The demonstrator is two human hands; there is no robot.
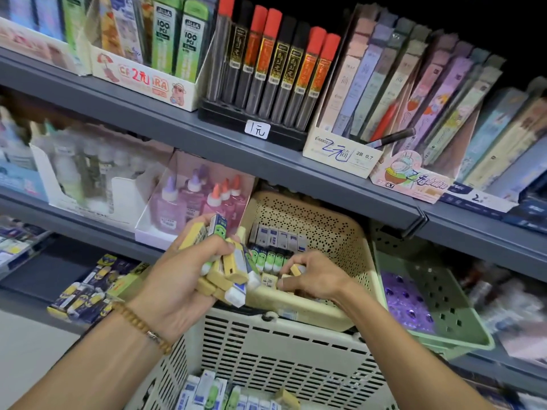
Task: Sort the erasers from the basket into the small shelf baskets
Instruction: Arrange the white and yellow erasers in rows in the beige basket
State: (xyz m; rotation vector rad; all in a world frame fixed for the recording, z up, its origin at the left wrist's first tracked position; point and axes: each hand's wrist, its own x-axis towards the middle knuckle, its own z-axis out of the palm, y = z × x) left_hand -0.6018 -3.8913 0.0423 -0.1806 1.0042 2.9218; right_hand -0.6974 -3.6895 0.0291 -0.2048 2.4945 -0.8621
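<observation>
The left hand [189, 270] gripped a fistful of erasers [229, 269], mostly yellow-sleeved blocks with white ends, one sleeve showing a green cartoon face. The right hand [310, 278] reached into the beige basket [331, 232] on the shelf, fingers curled and pinching a small yellow eraser [295, 270]. That basket was perforated plastic with round holes; inside stood rows of white-and-blue and green-faced erasers, upright and packed tight. Below the hands sat a cream slotted basket [281, 356] with more erasers [207, 392] lying loose in it. A green basket [438, 294] with square holes stood just beside the beige one. Above, a black tray of red- and black-capped lead tubes [275, 69] bore a tag [257, 130] reading "1元"; a box [340, 155] read "2B 0.7", and green packs [189, 39] read "100 PCS"
</observation>
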